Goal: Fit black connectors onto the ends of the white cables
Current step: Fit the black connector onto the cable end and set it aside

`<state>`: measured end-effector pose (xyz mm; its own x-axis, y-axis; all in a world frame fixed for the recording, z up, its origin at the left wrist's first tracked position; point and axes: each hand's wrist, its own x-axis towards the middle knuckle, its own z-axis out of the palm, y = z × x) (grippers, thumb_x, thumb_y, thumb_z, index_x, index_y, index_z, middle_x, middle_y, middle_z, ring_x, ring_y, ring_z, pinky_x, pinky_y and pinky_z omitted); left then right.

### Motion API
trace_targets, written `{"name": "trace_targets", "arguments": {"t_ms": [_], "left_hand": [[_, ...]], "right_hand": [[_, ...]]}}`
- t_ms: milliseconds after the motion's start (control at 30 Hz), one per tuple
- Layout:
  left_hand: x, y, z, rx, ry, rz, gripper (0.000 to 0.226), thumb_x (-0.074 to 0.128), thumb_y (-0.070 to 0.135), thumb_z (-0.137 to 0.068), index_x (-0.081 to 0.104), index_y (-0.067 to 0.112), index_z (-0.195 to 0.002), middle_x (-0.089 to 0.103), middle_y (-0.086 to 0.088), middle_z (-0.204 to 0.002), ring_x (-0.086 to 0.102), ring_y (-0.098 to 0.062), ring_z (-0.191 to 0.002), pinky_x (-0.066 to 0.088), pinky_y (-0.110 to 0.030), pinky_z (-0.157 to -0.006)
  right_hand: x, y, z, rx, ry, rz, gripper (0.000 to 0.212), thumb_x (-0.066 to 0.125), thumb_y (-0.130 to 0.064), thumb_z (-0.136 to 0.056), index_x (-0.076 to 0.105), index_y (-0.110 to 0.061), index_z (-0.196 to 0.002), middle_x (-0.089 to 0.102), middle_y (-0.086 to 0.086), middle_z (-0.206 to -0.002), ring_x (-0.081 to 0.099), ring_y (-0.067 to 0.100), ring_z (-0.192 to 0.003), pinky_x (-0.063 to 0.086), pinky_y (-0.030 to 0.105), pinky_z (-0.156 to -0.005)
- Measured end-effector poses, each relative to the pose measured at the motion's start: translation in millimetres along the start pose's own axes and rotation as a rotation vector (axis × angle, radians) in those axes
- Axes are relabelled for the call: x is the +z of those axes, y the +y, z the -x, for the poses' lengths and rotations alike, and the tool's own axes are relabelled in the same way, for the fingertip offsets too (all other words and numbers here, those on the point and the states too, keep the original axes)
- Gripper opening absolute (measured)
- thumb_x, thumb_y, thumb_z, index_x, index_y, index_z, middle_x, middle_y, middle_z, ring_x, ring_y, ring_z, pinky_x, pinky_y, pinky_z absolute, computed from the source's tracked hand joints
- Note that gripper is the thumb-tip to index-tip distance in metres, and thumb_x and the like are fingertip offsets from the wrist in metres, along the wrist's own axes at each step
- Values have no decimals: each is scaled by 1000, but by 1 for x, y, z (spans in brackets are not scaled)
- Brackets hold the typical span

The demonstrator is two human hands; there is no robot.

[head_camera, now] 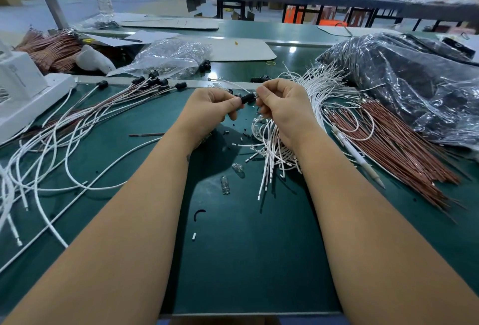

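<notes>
Over the middle of the green table, my left hand pinches a black connector between thumb and fingers. My right hand meets it from the right, fingers curled on the connector's other end, where a small clear part shows. A thin white cable runs back from the connector. A bundle of loose white cables lies under my right wrist. Finished cables with black connectors fan out at the left.
Reddish-brown wires and a white pen lie to the right, beside a dark plastic bag. A clear bag of parts sits behind. Small glass bulbs lie on the mat. A white device stands at the left.
</notes>
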<state>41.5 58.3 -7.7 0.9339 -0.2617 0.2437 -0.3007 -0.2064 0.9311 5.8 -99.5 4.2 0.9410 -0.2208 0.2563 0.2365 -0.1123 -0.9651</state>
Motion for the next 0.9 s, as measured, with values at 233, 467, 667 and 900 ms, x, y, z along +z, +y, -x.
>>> {"name": "trace_targets", "arguments": {"t_ms": [233, 467, 667, 900], "left_hand": [[0, -1, 2, 56, 39, -45, 15, 66, 18, -90, 71, 16, -76, 65, 10, -58, 41, 3, -41, 32, -9, -45], [4, 1, 4, 98, 84, -31, 10, 67, 13, -90, 71, 8, -83, 67, -1, -67, 47, 4, -44, 36, -7, -52], [3, 1, 5, 66, 85, -20, 14, 66, 14, -90, 70, 13, -76, 65, 0, -62, 41, 2, -39, 32, -8, -45], [4, 6, 5, 4, 98, 24, 12, 67, 11, -89, 70, 5, -79, 61, -3, -58, 42, 2, -37, 31, -6, -42]], "right_hand": [[1, 2, 0, 17, 0, 37, 15, 59, -11, -95, 60, -11, -80, 61, 0, -63, 53, 6, -49, 46, 21, -53], [9, 5, 0, 66, 62, 16, 18, 56, -11, -97, 54, -13, -79, 61, 1, -66, 54, 5, -49, 45, 22, -52], [7, 4, 1, 65, -4, 30, 17, 54, -11, -98, 54, -12, -81, 59, 2, -67, 51, 8, -52, 44, 20, -53], [1, 1, 2, 39, -90, 7, 20, 52, -6, -98, 52, -10, -79, 58, 7, -68, 51, 14, -56, 44, 23, -56]]}}
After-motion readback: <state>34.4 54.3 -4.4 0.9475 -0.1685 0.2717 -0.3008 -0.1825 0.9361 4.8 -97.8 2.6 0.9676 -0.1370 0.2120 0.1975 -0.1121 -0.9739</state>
